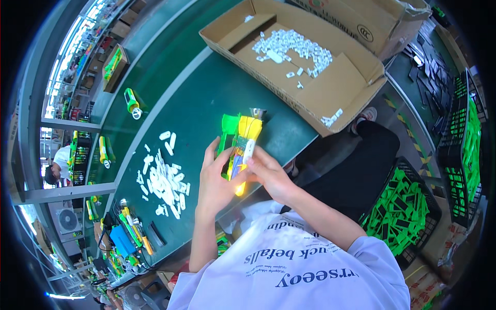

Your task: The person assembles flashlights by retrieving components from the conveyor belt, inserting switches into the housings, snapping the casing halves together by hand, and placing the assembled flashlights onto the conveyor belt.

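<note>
We held a yellow-and-green device (249, 127) between both hands, just above the near part of the green table (191, 113). Our left grip (213, 178) was closed around the lower left side of it, with the thumb reaching across its lower part and the fingers behind. Our right grip (268, 175) pinched the lower end of an oblong white piece (248, 150), which lay against the front of the device, so that most of the piece stuck out above our thumb. The device stood tilted between the hands: its green part (229, 125) spread out above our left fingers, its yellow part rose above the right thumb, and a clear lens (257, 112) topped the far end. Thin wires showed between the two parts, and a bright orange-yellow glow (240, 188) shone at the lower end, just below the thumbs.

To our left, well apart from the grip, loose white parts (164, 181) lay heaped on the table. Ahead and to the right stood an open cardboard box (333, 95) with small white pieces (297, 49) scattered inside. At our right side, a black crate (425, 238) held green parts (397, 214).
</note>
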`<state>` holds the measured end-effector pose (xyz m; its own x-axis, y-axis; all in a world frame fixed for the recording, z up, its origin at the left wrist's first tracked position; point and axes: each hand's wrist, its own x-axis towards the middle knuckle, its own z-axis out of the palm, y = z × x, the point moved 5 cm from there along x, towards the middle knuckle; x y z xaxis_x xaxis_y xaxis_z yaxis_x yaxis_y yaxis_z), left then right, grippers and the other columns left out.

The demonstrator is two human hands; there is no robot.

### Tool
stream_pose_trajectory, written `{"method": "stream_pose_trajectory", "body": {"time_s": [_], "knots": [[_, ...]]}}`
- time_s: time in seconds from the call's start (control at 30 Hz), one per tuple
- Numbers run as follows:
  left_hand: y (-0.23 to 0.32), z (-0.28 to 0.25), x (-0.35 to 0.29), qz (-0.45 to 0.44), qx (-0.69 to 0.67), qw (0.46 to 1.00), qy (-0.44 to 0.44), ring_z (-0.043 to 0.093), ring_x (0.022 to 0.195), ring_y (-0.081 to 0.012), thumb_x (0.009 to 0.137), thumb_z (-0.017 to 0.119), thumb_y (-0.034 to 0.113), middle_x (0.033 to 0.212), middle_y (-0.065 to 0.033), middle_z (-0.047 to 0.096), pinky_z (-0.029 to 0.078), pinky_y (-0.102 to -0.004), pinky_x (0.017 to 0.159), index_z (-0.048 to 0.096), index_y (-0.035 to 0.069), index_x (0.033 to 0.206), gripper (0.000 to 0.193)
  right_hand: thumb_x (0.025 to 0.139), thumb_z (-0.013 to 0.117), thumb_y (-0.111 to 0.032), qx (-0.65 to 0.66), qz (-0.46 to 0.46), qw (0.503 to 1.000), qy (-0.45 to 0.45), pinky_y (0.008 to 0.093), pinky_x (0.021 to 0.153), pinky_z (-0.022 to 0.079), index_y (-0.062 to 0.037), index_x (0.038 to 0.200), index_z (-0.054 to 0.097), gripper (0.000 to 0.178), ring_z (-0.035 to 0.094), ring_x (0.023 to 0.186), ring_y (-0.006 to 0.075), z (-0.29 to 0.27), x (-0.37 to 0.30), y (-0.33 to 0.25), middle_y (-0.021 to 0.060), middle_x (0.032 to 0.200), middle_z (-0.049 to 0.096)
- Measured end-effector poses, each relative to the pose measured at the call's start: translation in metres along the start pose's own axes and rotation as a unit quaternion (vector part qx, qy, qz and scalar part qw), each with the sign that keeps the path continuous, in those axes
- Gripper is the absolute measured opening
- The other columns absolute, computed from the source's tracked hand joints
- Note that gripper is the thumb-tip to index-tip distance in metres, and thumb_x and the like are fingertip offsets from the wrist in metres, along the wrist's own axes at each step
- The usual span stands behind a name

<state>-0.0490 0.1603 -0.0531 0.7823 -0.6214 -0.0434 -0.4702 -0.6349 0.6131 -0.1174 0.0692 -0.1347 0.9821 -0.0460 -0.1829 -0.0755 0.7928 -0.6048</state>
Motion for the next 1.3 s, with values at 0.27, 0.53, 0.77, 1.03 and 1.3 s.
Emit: {"method": "stream_pose_trajectory", "body": {"time_s": [0.27, 0.53, 0.77, 1.03, 1.3], "knots": [[-0.01, 0.002, -0.026, 0.073, -0.124, 0.986, 0.086, 0.052, 0.124, -0.0293, 0.081, 0.076, 0.023, 0.142, -0.0177, 0.047, 0.041, -0.0407, 0.105, 0.044, 0.004, 0.141, 0.071, 0.103, 0.05, -0.03, -0.016, -0.017, 1.0, 0.004, 0.033, 0.095, 0.049, -0.0041, 0.138, 0.041, 0.044, 0.057, 0.115, 0.0143, -0.003, -0.015, -0.012, 0.0067, 0.126, 0.055], [-0.026, 0.011, -0.027, -0.075, -0.536, 0.837, 0.075, 0.058, 0.113, -0.0193, 0.099, 0.055, 0.013, 0.127, -0.0157, 0.058, 0.044, -0.0306, 0.099, 0.048, -0.005, 0.134, 0.04, 0.101, 0.053, -0.027, -0.074, -0.004, 0.997, -0.005, 0.0299, 0.087, 0.051, -0.0033, 0.136, 0.043, 0.044, 0.06, 0.108, 0.0138, -0.007, -0.02, -0.015, 0.0063, 0.122, 0.058], [-0.031, 0.015, -0.03, -0.091, -0.521, 0.846, -0.063, 0.059, 0.113, -0.0179, 0.097, 0.061, 0.017, 0.124, -0.0153, 0.063, 0.045, -0.0303, 0.098, 0.043, -0.005, 0.141, 0.052, 0.099, 0.057, -0.019, -0.093, -0.015, 0.995, -0.015, 0.0302, 0.089, 0.05, -0.0012, 0.135, 0.045, 0.042, 0.058, 0.111, 0.0148, -0.01, -0.02, -0.025, 0.0076, 0.126, 0.057], [-0.024, 0.011, -0.03, -0.112, -0.554, 0.823, -0.05, 0.064, 0.105, -0.0189, 0.088, 0.069, 0.005, 0.124, -0.0186, 0.062, 0.048, -0.0317, 0.095, 0.04, -0.006, 0.14, 0.06, 0.097, 0.061, -0.016, -0.097, -0.042, 0.994, -0.021, 0.0314, 0.092, 0.051, 0.0025, 0.135, 0.044, 0.045, 0.06, 0.109, 0.0162, -0.008, -0.021, -0.034, 0.0111, 0.127, 0.057], [-0.007, 0.005, -0.033, -0.074, -0.503, 0.861, -0.01, 0.061, 0.102, -0.0166, 0.077, 0.074, -0.006, 0.119, -0.0158, 0.061, 0.056, -0.0303, 0.085, 0.043, -0.008, 0.138, 0.069, 0.094, 0.066, -0.022, -0.16, -0.044, 0.986, 0.005, 0.03, 0.077, 0.056, 0.0016, 0.135, 0.046, 0.05, 0.062, 0.1, 0.0153, -0.012, -0.022, -0.035, 0.0109, 0.124, 0.059]]}}
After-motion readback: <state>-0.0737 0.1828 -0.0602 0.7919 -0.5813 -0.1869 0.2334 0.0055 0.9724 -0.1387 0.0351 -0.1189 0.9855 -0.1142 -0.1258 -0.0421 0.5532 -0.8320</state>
